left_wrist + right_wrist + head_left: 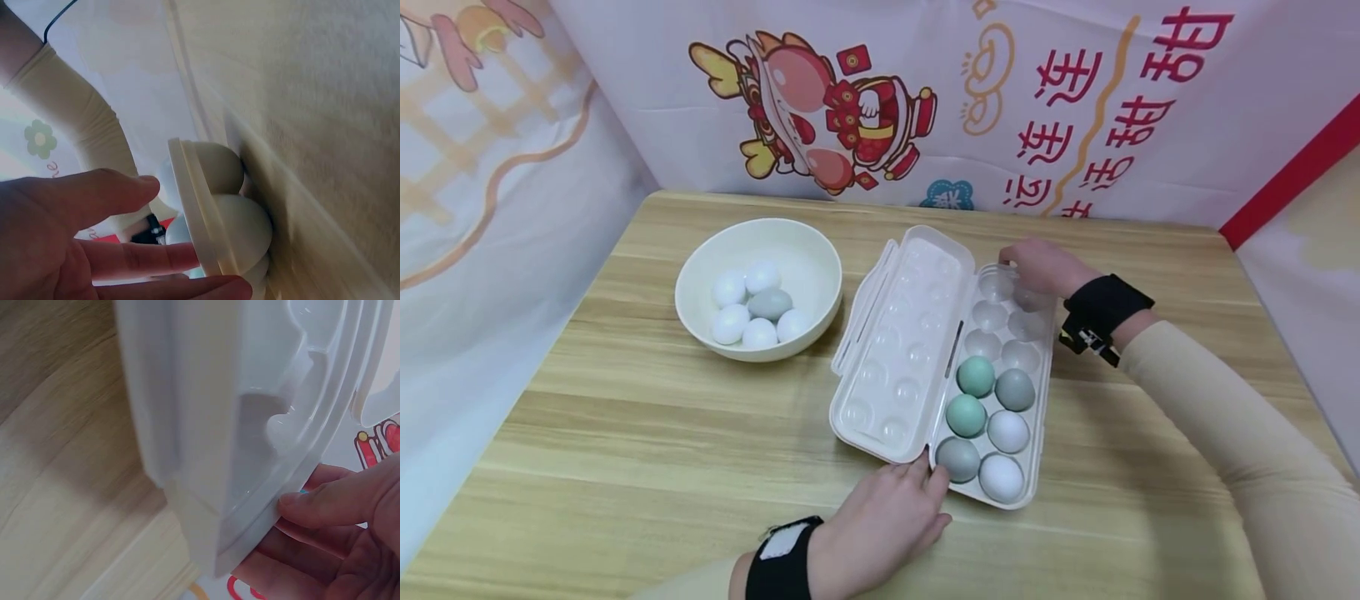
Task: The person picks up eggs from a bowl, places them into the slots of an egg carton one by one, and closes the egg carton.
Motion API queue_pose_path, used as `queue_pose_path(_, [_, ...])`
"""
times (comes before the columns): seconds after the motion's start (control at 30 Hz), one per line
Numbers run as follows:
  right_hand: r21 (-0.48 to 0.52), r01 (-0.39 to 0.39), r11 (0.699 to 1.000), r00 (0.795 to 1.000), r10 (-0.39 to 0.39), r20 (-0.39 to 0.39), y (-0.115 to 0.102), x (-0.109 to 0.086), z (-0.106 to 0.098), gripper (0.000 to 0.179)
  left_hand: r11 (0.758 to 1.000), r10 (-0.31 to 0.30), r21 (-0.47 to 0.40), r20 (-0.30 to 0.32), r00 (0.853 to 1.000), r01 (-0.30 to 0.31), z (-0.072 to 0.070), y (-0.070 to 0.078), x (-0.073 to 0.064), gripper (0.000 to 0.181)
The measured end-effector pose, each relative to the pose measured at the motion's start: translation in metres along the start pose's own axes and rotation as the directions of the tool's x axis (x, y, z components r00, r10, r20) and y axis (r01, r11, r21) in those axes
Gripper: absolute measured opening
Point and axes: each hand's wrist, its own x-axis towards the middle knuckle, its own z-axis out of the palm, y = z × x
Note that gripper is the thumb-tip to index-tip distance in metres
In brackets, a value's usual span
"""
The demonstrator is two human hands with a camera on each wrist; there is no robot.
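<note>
A white plastic egg carton (1042,408) lies unfolded on the table, its lid (895,333) laid back to the left. Green, grey and white eggs (976,377) fill the cups of its near half; cups in the far half are bare. At the near end, my left hand (880,521) touches the carton's edge with extended fingers; in the left wrist view, its thumb (119,194) stands apart from the rim. My right hand (1043,265) pinches the far end, thumb (312,506) on the rim and the other fingers underneath.
Left of the carton stands a cream bowl (816,267) with several white eggs (730,323) and a grey one (771,303). A printed cloth (700,167) hangs behind the wooden table (662,467).
</note>
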Motion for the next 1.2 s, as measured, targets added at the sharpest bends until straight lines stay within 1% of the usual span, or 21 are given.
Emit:
queue_pose_path(0.17, [0.024,-0.040,0.999,0.999,0.040,0.011,0.009,-0.008,-0.003,0.031,0.993,-0.015,-0.115,0.031,0.999,0.018,-0.002,-0.009,0.003,0.028])
queue_pose_path(0.27, [0.014,-0.046,0.999,0.999,0.046,0.012,0.013,-0.012,-0.004,0.032,0.985,-0.031,-0.167,0.027,0.999,0.035,-0.002,-0.015,0.004,0.024])
queue_pose_path(0.37, [-0.006,-0.029,1.000,1.000,0.029,0.004,0.017,-0.016,-0.005,0.032,0.976,-0.056,-0.207,0.025,0.998,0.060,-0.001,-0.021,0.005,0.020])
queue_pose_path(0.53, [-0.035,-0.003,0.999,1.000,0.002,-0.019,0.023,-0.023,-0.005,0.030,0.972,-0.088,-0.216,0.046,0.995,0.096,0.000,-0.032,0.009,0.016])
queue_pose_path(0.63, [-0.024,0.005,1.000,1.000,-0.006,-0.019,0.028,-0.028,-0.005,0.029,0.970,-0.093,-0.222,0.056,0.994,0.104,0.001,-0.039,0.011,0.015])
queue_pose_path(0.83, [-0.005,0.041,0.999,0.998,-0.041,-0.048,0.041,-0.039,-0.001,0.032,0.962,-0.106,-0.248,0.030,0.994,0.111,0.003,-0.054,0.014,0.015])
queue_pose_path(0.9, [0.017,0.034,0.999,0.998,-0.033,-0.055,0.046,-0.043,0.002,0.033,0.957,-0.113,-0.266,0.032,0.993,0.118,0.002,-0.060,0.015,0.016])
queue_pose_path(1.07, [0.115,-0.013,0.993,0.998,0.019,-0.053,0.051,-0.052,0.007,0.033,0.938,-0.138,-0.310,0.072,0.988,0.154,0.000,-0.075,0.019,0.018])
queue_pose_path(1.2, [0.161,0.003,0.987,0.996,0.012,-0.092,0.054,-0.062,0.012,0.031,0.921,-0.146,-0.354,0.083,0.986,0.166,0.001,-0.087,0.022,0.018])
